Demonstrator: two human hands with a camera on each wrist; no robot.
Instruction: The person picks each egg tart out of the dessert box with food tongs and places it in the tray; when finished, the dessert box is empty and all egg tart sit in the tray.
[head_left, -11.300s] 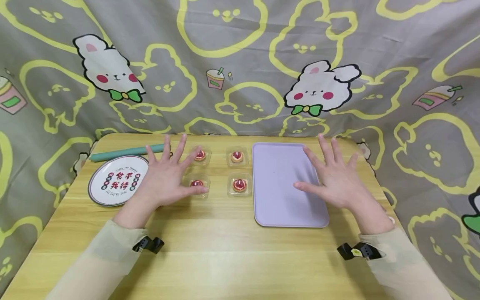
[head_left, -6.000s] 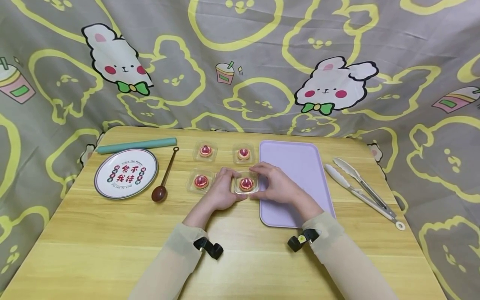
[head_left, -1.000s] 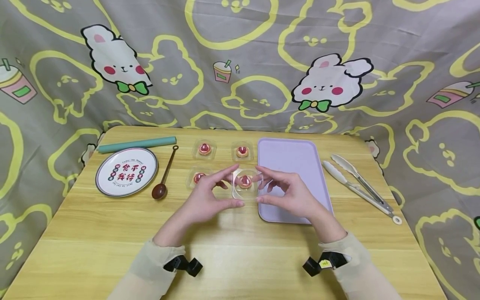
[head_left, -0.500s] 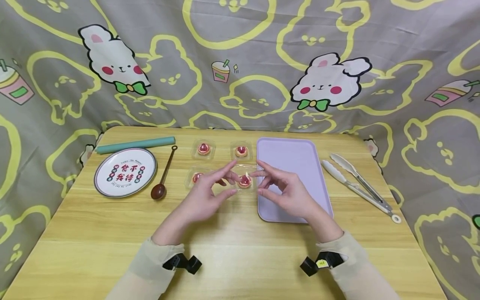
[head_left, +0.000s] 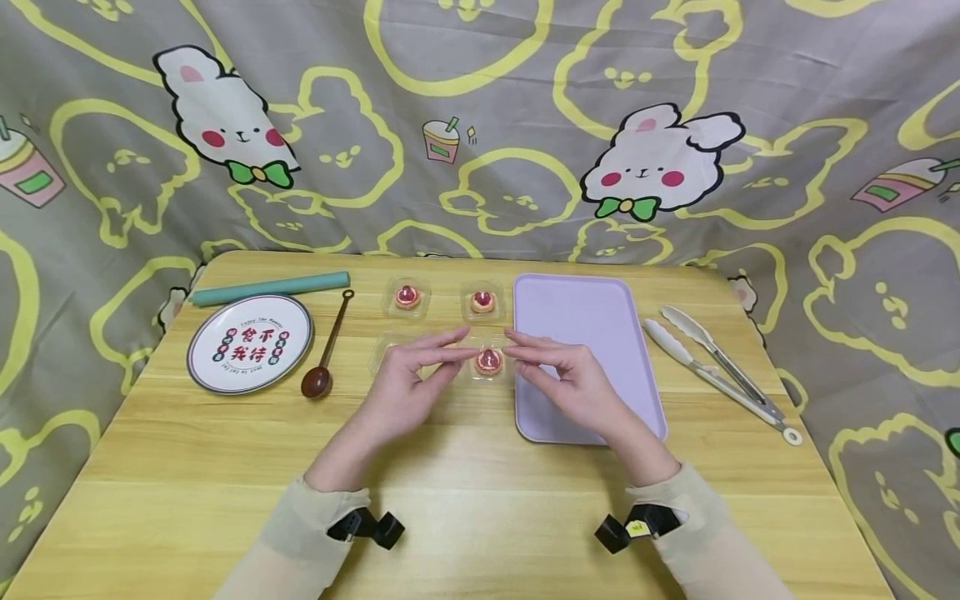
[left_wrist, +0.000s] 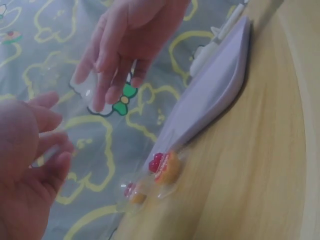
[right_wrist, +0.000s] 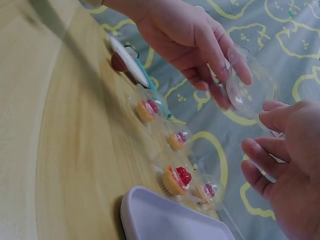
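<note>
**A clear lid held over a little tart**

I see my two hands close together above the wooden bench (head_left: 465,500). The left hand (head_left: 401,392) pinches a clear lid (right_wrist: 248,90) with its fingertips. The lid is thin, shiny plastic, round like a little dome, and I can see right through it. The right hand (head_left: 573,387) is just beside it with fingers bent a bit, and its fingertips are at the lid's edge. I cannot tell if they truly grip it.

Under the hands sits a small tart (head_left: 488,362) in a clear cup. It is round, with a golden crust and a red, glossy top. It stands on the bench, just beside the purple tray (head_left: 592,317), between my two hands.

The tray is flat and smooth with round corners. Two more tarts (head_left: 407,296) in clear boxes stand farther back. A round white plate (head_left: 250,342) with printed words, a dark spoon (head_left: 318,382) with a long thin handle, a green tube (head_left: 270,288) and shiny metal tongs (head_left: 720,371) lie on the bench too.
</note>
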